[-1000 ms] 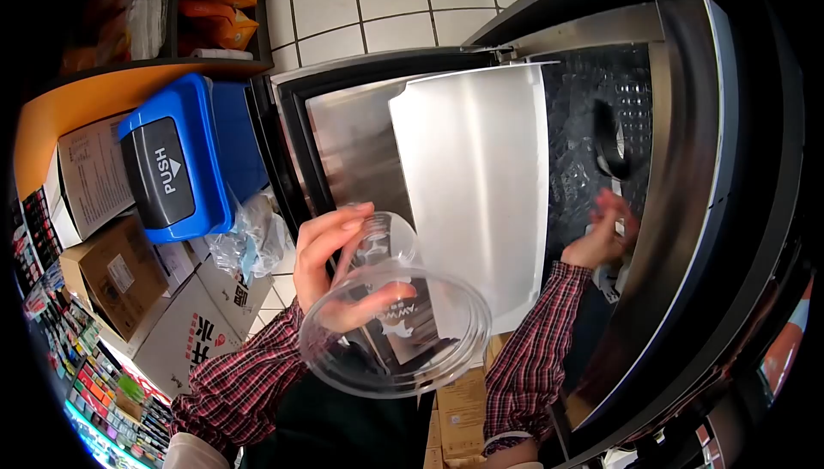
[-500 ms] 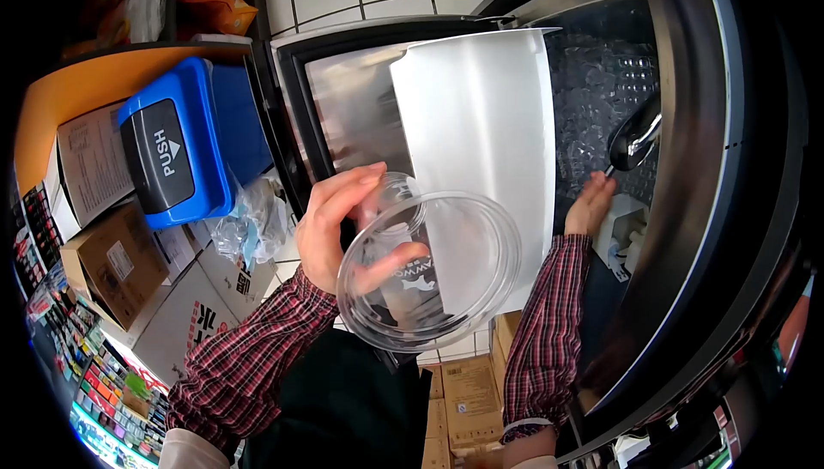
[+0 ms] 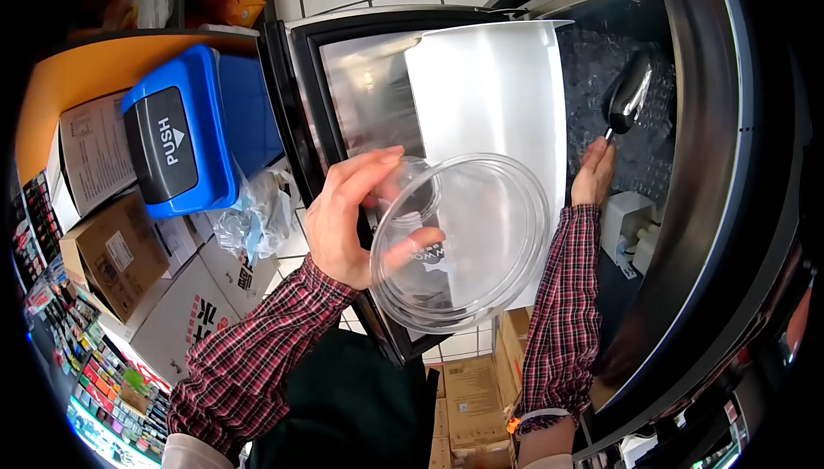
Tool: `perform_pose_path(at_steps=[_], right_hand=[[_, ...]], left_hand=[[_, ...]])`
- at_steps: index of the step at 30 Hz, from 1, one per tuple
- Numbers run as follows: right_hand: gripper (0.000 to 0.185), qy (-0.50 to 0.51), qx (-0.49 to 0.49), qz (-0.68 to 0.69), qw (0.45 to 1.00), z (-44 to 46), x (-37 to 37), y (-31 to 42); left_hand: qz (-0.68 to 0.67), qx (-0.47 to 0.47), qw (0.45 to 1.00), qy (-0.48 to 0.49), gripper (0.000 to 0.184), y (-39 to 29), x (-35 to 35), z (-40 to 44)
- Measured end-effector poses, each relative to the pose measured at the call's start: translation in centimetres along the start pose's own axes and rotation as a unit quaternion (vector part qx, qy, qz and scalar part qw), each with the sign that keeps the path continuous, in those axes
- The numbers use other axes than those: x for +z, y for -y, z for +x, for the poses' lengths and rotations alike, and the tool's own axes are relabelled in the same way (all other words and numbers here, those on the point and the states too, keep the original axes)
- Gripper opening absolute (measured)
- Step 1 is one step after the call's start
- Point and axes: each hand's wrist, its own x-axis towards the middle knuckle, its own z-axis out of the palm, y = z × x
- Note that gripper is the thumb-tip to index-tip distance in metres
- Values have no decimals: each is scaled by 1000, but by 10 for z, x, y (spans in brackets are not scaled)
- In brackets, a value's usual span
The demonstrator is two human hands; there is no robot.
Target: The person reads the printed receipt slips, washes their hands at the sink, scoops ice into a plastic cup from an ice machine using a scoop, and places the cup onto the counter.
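A clear plastic cup (image 3: pixel 481 237) with a printed logo is gripped in my left hand (image 3: pixel 348 220), its wide mouth tilted toward the camera. My right hand (image 3: pixel 594 173) is closed on the handle of a metal scoop (image 3: pixel 633 91) inside the ice machine. The scoop's bowl rests among ice cubes (image 3: pixel 592 66). A white panel (image 3: pixel 489 100) stands between the two hands, beside the bin opening.
A blue bin marked PUSH (image 3: pixel 210 126) stands at the left, with a plastic bag (image 3: pixel 257 216) beside it. Cardboard boxes (image 3: pixel 116 254) are below. A white plastic holder (image 3: pixel 625 220) sits in the machine near my right forearm. The steel rim (image 3: pixel 708 151) borders the ice.
My right hand now holds the scoop by its handle, and the scoop has turned up over the ice. The cup in my left hand has moved up and to the right.
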Motion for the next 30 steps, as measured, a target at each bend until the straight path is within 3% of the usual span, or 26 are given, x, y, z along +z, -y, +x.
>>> perform_pose_path(at_steps=[1,4,5,8,11,12,13,16,18,21,22,23,25,26,27,29,30], right_hand=[[53,-3,3,1,1000,5,4,-5],[55,139,-2,-239,961,23,19,-37],[55,140,-2,-239,961,14,10,-25],[53,42,18,-81,996,1,-5,-6],[50,-146,-64,17,987,17,-1,-8],[50,-100,19,-75,992,30,3,-22],[52,5,-2,-136,991,51,11,-56],[54,-17,43,-158,986,33,16,-34],[58,-83,14,20,996,13,2,4],[59,-146,-25,6,989,31,12,-4],[58,-16,41,-16,999,48,13,-21],[58,-13,41,-18,999,49,15,-18],[58,76,146,44,985,48,9,-10],[58,17,86,48,995,32,5,3],[58,15,87,48,995,29,6,1],[58,-180,-35,87,979,23,15,-20],[56,-102,50,31,993,29,14,-42]], left_hand=[[-4,-5,1000,4,76,0,0,0],[-1,-6,1000,7,76,1,-1,-1],[6,-5,1000,6,76,0,-1,-1],[8,12,1000,-4,75,1,1,1],[-13,17,1000,-12,74,6,2,-2],[-14,12,1000,-10,74,7,3,-5],[-15,14,1000,-12,74,9,4,-6],[-14,14,1000,-14,74,6,2,-2],[-9,9,1000,-5,74,3,1,-2],[-22,9,1000,-3,74,2,-1,0],[-20,10,1000,-4,74,1,-1,1],[-17,10,1000,-6,74,1,-1,0],[-8,13,1000,-17,73,1,0,-1],[-12,19,1000,-18,73,2,1,0],[-16,24,999,-15,73,3,1,1],[-11,27,1000,-7,74,3,-1,1],[-5,29,1000,-2,74,3,-2,1]])
